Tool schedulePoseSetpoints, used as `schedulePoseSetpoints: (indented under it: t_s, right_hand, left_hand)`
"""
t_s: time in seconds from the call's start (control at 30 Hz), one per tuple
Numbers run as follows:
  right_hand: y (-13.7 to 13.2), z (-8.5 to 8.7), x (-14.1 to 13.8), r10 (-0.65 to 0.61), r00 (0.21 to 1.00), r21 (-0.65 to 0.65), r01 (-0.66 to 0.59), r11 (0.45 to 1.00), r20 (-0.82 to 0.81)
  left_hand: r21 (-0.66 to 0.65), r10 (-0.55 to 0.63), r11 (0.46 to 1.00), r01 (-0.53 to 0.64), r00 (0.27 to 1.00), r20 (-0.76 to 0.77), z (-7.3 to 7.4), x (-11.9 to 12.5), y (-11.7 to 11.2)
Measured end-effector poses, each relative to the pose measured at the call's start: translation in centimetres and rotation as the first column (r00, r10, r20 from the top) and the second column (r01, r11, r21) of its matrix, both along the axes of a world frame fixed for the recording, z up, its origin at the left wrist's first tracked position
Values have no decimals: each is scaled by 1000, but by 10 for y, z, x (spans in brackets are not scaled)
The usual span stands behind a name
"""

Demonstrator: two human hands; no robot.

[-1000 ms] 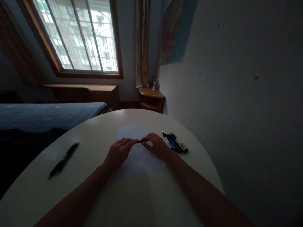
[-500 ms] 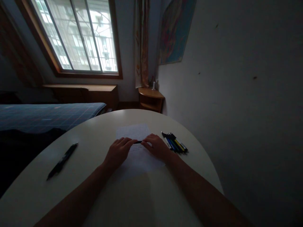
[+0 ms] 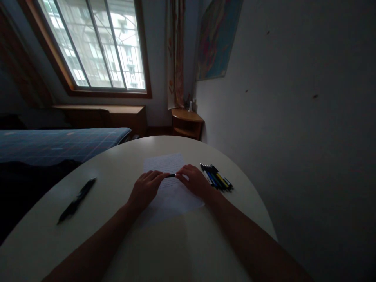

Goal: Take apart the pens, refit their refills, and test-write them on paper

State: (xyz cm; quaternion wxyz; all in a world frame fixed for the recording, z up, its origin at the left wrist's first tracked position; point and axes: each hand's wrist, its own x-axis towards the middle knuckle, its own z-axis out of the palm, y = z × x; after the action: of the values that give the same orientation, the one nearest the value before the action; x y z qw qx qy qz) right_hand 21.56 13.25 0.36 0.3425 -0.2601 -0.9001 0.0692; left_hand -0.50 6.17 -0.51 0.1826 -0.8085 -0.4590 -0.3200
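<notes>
A dark pen [image 3: 170, 176] lies crosswise between both my hands, just above a sheet of lined white paper [image 3: 167, 162] on the round pale table [image 3: 123, 164]. My left hand [image 3: 146, 188] pinches the pen's left end with curled fingers. My right hand [image 3: 194, 180] grips its right end, fingers closed. Most of the pen is hidden by my fingers. Both wrists rest on the paper.
A row of several pens [image 3: 216, 177] lies just right of my right hand. One black pen [image 3: 76, 199] lies alone at the table's left. A bed [image 3: 58, 143] stands to the left, a bare wall [image 3: 293, 117] close on the right, a window [image 3: 96, 43] behind.
Almost nothing has changed. Both hands stay closed on the same pen over the paper, drawn slightly closer together.
</notes>
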Motion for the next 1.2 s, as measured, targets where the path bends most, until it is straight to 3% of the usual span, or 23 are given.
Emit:
schedulePoseSetpoints:
  t_s: [0.3,0.53,0.97,1.2]
  right_hand:
    - [-3,0,-1,-5,1000,-6,5,1000,21]
    - [-2,-1,-1,3,1000,24,-4,1000,24]
    - [-8,5,-3,19,992,-38,-14,999,122]
    - [-7,2,-4,-10,996,-54,15,998,87]
  left_hand:
    - [-63,0,998,3,999,51,-2,2,0]
    - [-30,13,1000,-11,996,84,-4,1,1]
    - [-2,13,1000,-13,1000,-13,0,-1,2]
    - [-50,9,999,-7,999,40,-7,-1,5]
